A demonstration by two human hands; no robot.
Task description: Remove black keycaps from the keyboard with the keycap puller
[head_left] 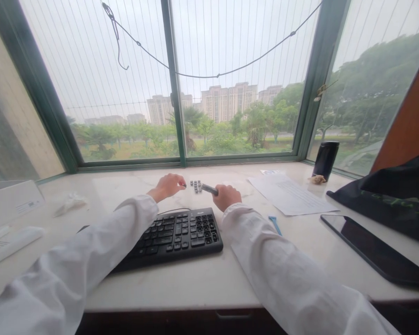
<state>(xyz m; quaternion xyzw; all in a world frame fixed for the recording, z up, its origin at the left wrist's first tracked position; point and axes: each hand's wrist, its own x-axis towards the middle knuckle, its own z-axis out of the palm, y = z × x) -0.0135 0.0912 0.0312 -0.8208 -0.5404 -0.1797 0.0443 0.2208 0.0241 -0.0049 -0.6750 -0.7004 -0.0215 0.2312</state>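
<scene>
The left arm (80, 263) and the right arm (275, 260) are stretched out in front and covered by loose white sleeves (139, 215). In the left hand (168, 187), thumb and finger are pinched together. In the right hand (227, 197), the fingers are curled like a fist. Both hands are held near each other, but apart.

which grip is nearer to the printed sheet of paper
Right. The right grip is a little left of the printed sheet of paper; the left grip is farther left, beyond the loose keycaps.
</scene>
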